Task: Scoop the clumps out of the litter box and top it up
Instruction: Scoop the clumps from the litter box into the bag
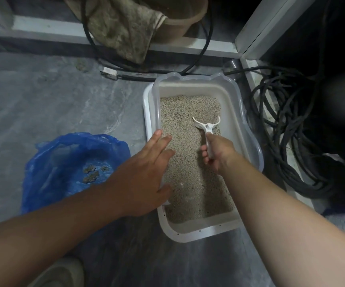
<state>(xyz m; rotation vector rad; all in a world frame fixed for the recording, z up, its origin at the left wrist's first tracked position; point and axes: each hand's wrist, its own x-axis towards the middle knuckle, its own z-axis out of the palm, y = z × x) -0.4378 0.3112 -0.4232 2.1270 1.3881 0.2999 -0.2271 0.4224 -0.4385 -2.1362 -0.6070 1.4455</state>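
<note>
Litter box (198,232) sits on the floor, braced at its left rim by the flat, unclenched left hand (144,172) — presumably against sliding — while the right hand (219,153) grips the scoop (206,127), its blade sunk in the litter (186,183).

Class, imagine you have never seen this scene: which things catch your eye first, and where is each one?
First, the white litter box in the middle of the grey floor, where the right hand digs a white scoop into the litter. The left hand rests on its left rim. Left of it lies an open blue bag holding brown clumps.
</note>
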